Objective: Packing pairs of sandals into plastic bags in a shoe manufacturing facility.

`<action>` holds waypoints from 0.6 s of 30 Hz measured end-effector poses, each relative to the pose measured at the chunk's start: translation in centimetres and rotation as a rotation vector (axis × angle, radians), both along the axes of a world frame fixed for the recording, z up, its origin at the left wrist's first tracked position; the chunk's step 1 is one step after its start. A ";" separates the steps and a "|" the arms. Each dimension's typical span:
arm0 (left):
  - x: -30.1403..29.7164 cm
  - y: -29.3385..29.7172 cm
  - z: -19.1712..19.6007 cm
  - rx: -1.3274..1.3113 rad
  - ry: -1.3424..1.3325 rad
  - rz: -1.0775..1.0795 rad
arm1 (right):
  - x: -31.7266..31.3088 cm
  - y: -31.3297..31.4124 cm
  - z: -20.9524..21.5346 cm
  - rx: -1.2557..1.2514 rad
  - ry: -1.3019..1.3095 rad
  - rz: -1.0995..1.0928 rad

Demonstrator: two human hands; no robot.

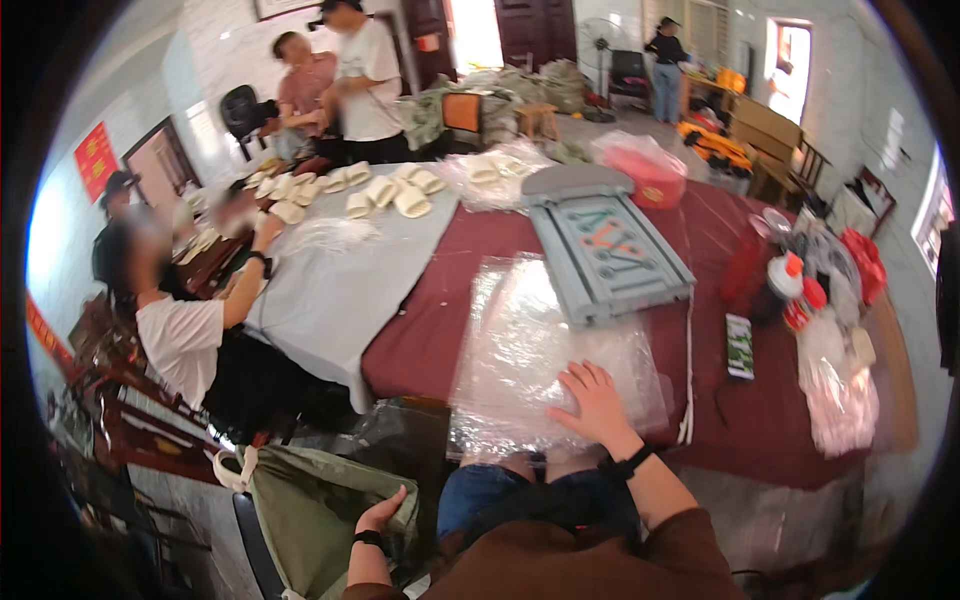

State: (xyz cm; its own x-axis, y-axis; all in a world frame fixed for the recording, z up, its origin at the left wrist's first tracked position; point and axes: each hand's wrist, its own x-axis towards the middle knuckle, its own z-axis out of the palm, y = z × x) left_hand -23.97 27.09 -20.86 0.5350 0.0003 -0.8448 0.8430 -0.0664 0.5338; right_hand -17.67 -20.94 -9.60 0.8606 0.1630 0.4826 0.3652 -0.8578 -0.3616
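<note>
My right hand [592,402] lies flat with fingers spread on a stack of clear plastic bags [505,370], which hangs over the table's near edge above my lap. Low on the left, my left hand [379,511] grips the rim of a green cloth bag [310,500]; some of its fingers are hidden by the fabric. Just beyond the plastic, partly resting over it, is a grey plastic folding step stool [606,245] with coloured marks on its top.
A dark red cloth covers the table [415,330]. At right are a phone [739,347], a dark bottle with a red cap [784,285] and plastic-wrapped goods [838,390]. Cream slippers [410,195] lie at the far left. A seated person [190,330] works there; others stand behind.
</note>
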 end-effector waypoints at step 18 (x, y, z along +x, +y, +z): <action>4.7 3.8 8.5 1.162 -0.763 -0.183 | -0.8 0.1 0.0 -0.005 -0.042 0.003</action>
